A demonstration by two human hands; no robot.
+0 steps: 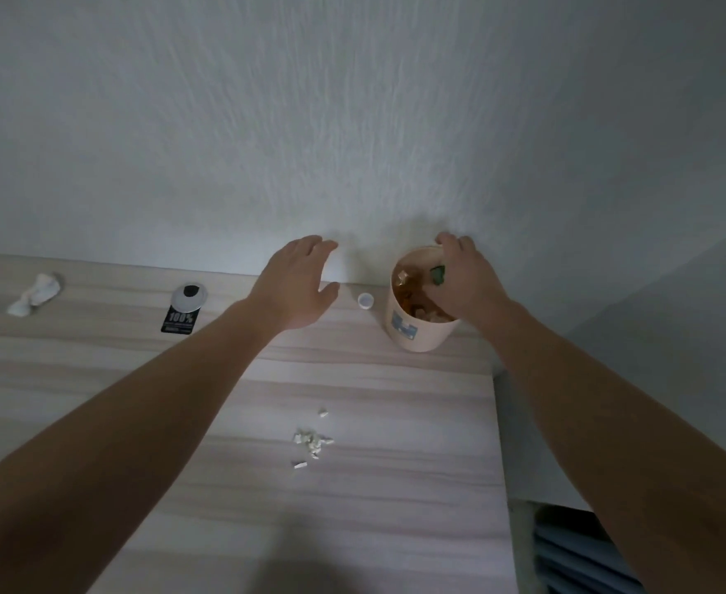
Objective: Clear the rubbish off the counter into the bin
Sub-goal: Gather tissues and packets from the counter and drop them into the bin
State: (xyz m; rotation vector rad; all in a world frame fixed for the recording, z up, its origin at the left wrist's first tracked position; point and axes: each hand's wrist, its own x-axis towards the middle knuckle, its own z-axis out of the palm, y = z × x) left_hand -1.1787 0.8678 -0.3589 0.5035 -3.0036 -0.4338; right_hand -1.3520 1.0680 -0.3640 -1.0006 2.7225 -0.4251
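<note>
my left hand – fingers wide, holding nothing, over table | my right hand – curled round green scrap inside bin | white cap between my hands

Body in view: two arms only. The left hand and right hand are bare. Wrists are bare. Forearms are bare along their whole visible length, down to the frame edge. Forearms look broad near the camera and taper toward the wrists (wide-angle lens). Light is dim; nails and fine surface detail cannot be made out.
</note>
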